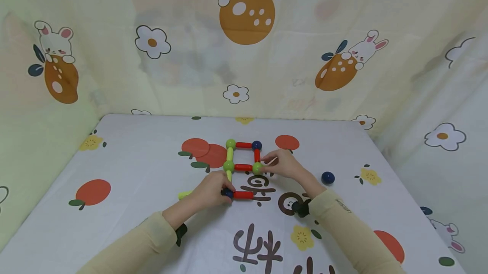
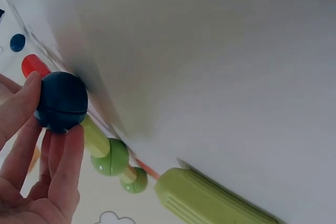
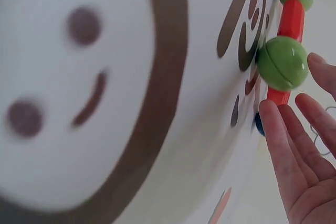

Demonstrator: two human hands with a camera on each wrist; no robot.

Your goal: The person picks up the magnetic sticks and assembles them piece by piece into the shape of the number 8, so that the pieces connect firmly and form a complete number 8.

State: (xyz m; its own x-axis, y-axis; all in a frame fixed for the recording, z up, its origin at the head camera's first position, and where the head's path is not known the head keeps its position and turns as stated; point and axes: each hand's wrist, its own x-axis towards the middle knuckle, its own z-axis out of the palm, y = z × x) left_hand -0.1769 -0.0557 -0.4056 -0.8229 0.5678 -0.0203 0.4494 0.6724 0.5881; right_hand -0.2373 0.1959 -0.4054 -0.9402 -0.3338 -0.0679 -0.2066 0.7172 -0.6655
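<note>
A square of rods and balls lies on the table: three red rods (image 1: 243, 167), one yellow-green rod (image 1: 230, 155), three green balls (image 1: 228, 166) and a blue ball (image 1: 257, 145) at the far right corner. From its near left corner another yellow-green rod (image 1: 229, 175) runs toward a second blue ball (image 2: 63, 98). My left hand (image 1: 212, 188) pinches that ball between thumb and fingers; a red rod (image 1: 243, 195) sticks out of it to the right. Beside the near right green ball (image 3: 283, 62), my right hand (image 1: 281, 164) has its fingers extended, thumb tip close to the ball.
A loose yellow-green rod (image 2: 205, 198) lies left of my left hand, partly hidden by it in the head view. Right of my right hand sits a single blue ball (image 1: 328, 178). The printed tablecloth (image 1: 141, 172) meets a hanging patterned curtain (image 1: 183, 79) at the back.
</note>
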